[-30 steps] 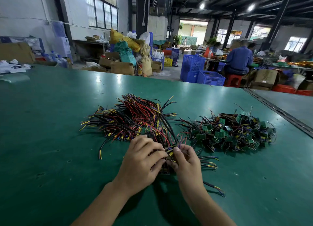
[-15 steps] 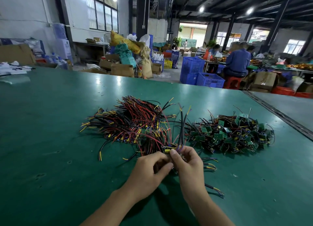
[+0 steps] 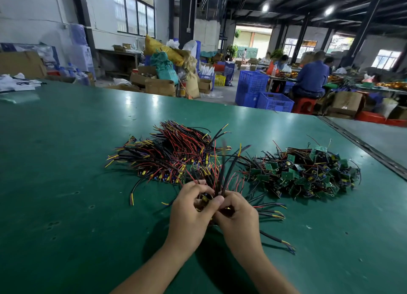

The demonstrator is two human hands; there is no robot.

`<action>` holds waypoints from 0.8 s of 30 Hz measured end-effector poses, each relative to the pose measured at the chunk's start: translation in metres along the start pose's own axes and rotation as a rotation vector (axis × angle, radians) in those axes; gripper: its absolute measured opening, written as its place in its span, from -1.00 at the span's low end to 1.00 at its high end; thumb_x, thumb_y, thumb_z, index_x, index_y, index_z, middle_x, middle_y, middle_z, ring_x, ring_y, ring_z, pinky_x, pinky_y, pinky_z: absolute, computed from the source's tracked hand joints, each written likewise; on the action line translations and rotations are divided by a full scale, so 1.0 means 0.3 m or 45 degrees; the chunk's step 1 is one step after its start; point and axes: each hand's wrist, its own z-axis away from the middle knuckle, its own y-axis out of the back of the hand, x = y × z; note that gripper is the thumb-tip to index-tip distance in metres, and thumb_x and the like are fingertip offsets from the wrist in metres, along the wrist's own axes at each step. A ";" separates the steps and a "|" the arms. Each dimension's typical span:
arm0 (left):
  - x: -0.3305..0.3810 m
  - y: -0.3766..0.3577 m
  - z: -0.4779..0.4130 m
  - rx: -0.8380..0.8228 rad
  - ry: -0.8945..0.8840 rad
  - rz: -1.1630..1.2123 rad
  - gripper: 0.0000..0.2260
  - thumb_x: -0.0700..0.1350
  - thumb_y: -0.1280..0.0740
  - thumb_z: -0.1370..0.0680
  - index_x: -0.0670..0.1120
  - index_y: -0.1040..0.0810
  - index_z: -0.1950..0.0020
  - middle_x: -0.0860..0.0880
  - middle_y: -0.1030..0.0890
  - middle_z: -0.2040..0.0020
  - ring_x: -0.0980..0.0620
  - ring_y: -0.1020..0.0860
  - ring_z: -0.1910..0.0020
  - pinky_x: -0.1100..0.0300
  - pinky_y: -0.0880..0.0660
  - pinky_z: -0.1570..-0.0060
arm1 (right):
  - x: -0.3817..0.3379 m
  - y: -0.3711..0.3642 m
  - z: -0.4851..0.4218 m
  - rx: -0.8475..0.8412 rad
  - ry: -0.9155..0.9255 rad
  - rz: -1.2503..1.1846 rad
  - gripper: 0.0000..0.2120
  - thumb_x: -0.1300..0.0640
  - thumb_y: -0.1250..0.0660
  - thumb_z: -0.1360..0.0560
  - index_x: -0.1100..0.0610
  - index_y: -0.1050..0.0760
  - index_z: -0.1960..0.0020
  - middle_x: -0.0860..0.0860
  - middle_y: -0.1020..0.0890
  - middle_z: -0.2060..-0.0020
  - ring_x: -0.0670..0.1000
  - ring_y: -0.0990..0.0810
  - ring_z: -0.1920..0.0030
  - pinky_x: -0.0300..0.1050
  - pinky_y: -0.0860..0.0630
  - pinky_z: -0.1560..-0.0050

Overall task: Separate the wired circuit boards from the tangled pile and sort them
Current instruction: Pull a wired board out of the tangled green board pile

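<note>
Green table (image 3: pixel 66 161), two piles. Left: tangled pile (image 3: pixel 171 157), red, black and yellow wires, boards too many to count. Centre: left hand (image 3: pixel 189 214) and right hand (image 3: pixel 240 218) touching, fingers curled, both pinching one wired bundle (image 3: pixel 222 174) at pile's near edge, wires fanning upward. Right: circuit-board pile (image 3: pixel 308 174), green boards, uncountable.

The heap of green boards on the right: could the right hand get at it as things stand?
Probably yes: only table and loose wires lie between the right hand and the heap of green boards. It grips a wire bundle, though, so it would carry or drop that.
</note>
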 end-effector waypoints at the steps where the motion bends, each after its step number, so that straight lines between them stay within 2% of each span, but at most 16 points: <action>1: 0.001 0.003 -0.002 -0.015 -0.014 0.008 -0.89 -0.10 -0.50 -0.44 0.06 -0.63 0.09 0.16 -0.53 -0.10 0.13 -0.57 -0.08 0.23 -0.55 0.03 | 0.001 0.001 0.000 0.008 0.021 0.019 -0.78 0.34 -0.51 -0.34 0.10 -0.53 0.32 -0.02 -0.66 0.15 -0.06 -0.64 0.05 -0.13 -0.54 0.04; 6: 0.010 0.008 -0.011 -0.131 0.003 0.018 -0.83 -0.22 -0.47 -0.46 0.08 -0.63 0.14 0.12 -0.53 -0.18 0.10 -0.60 -0.06 0.15 -0.55 -0.06 | 0.005 0.003 -0.002 0.072 0.083 0.073 -0.65 0.34 -0.50 -0.34 -0.02 -0.43 0.35 -0.08 -0.63 0.22 -0.18 -0.59 0.18 -0.30 -0.45 0.18; 8: 0.010 0.009 -0.012 -0.155 -0.022 -0.013 -0.82 -0.25 -0.44 -0.48 0.05 -0.60 0.14 0.12 -0.52 -0.18 0.18 -0.58 -0.06 0.28 -0.50 -0.06 | 0.003 0.002 -0.002 0.069 0.079 0.084 -0.63 0.34 -0.50 -0.33 -0.02 -0.40 0.37 -0.08 -0.61 0.26 -0.18 -0.56 0.23 -0.30 -0.43 0.22; 10: 0.006 0.009 -0.010 -0.160 -0.039 -0.005 -0.85 -0.29 -0.36 -0.53 -0.03 -0.57 0.09 0.08 -0.53 -0.16 0.26 -0.55 -0.01 0.40 -0.46 0.00 | -0.001 0.004 0.003 0.039 0.044 0.044 -0.72 0.30 -0.51 -0.34 0.09 -0.44 0.36 -0.05 -0.61 0.31 -0.11 -0.54 0.30 -0.19 -0.46 0.28; 11: 0.006 0.009 -0.009 -0.168 -0.016 0.039 -0.86 -0.30 -0.31 -0.56 -0.06 -0.55 0.04 0.06 -0.54 -0.15 0.25 -0.56 0.03 0.38 -0.48 0.01 | -0.003 0.008 0.005 0.025 0.002 -0.010 -0.75 0.26 -0.52 -0.36 0.14 -0.45 0.34 -0.03 -0.61 0.33 -0.09 -0.52 0.34 -0.15 -0.45 0.32; 13: 0.007 0.006 -0.009 -0.175 0.072 0.191 -0.85 -0.28 -0.21 -0.62 -0.08 -0.51 -0.08 0.03 -0.58 -0.14 0.11 -0.60 -0.02 0.17 -0.56 -0.04 | -0.007 0.014 0.006 0.040 -0.108 -0.153 -0.74 0.20 -0.51 -0.39 0.18 -0.45 0.33 0.02 -0.59 0.40 -0.02 -0.46 0.41 -0.10 -0.41 0.36; 15: 0.012 0.003 -0.007 -0.155 0.119 0.343 -0.86 -0.29 -0.15 -0.64 -0.12 -0.46 -0.08 0.00 -0.59 -0.18 -0.03 -0.60 -0.12 -0.01 -0.57 -0.09 | -0.013 0.018 0.000 0.083 -0.277 -0.400 -0.71 0.26 -0.47 -0.43 0.20 -0.39 0.35 0.06 -0.58 0.39 0.10 -0.53 0.35 0.02 -0.54 0.29; 16: 0.013 0.000 -0.006 -0.153 0.124 0.396 -0.88 -0.30 -0.13 -0.64 -0.15 -0.44 -0.05 -0.01 -0.59 -0.19 -0.06 -0.59 -0.14 -0.04 -0.57 -0.11 | -0.016 0.016 -0.003 0.093 -0.364 -0.560 -0.70 0.32 -0.43 -0.45 0.20 -0.37 0.35 0.04 -0.59 0.36 0.11 -0.58 0.28 0.07 -0.62 0.19; 17: 0.012 -0.001 -0.004 -0.165 0.125 0.438 -0.89 -0.30 -0.12 -0.64 -0.16 -0.42 -0.03 -0.01 -0.60 -0.19 -0.05 -0.58 -0.16 -0.02 -0.57 -0.11 | -0.016 0.013 -0.007 0.093 -0.438 -0.703 -0.70 0.38 -0.39 -0.47 0.21 -0.35 0.34 0.03 -0.60 0.32 0.10 -0.61 0.23 0.07 -0.65 0.12; 19: 0.006 -0.004 0.001 -0.203 0.138 0.519 -0.90 -0.30 -0.11 -0.65 -0.18 -0.40 -0.03 -0.02 -0.62 -0.18 0.00 -0.58 -0.17 0.05 -0.56 -0.12 | -0.012 0.013 -0.011 0.096 -0.529 -0.859 -0.73 0.41 -0.32 -0.49 0.22 -0.33 0.30 0.05 -0.58 0.31 0.08 -0.63 0.22 0.00 -0.65 0.11; 22: 0.000 -0.008 0.001 -0.222 0.202 0.643 -0.90 -0.28 -0.10 -0.66 -0.20 -0.40 -0.05 -0.04 -0.63 -0.18 -0.06 -0.62 -0.12 0.10 -0.58 -0.05 | -0.004 0.020 -0.012 0.104 -0.569 -0.946 -0.75 0.38 -0.29 -0.51 0.20 -0.34 0.28 0.04 -0.52 0.38 0.00 -0.60 0.31 -0.13 -0.61 0.20; 24: 0.004 -0.013 -0.003 -0.202 0.263 0.708 -0.88 -0.31 -0.09 -0.65 -0.19 -0.37 0.03 -0.08 -0.64 -0.16 -0.12 -0.64 -0.07 0.10 -0.59 0.02 | -0.002 0.020 -0.013 0.100 -0.566 -0.946 -0.77 0.37 -0.29 -0.53 0.19 -0.34 0.25 0.07 -0.52 0.36 0.03 -0.61 0.30 -0.11 -0.62 0.19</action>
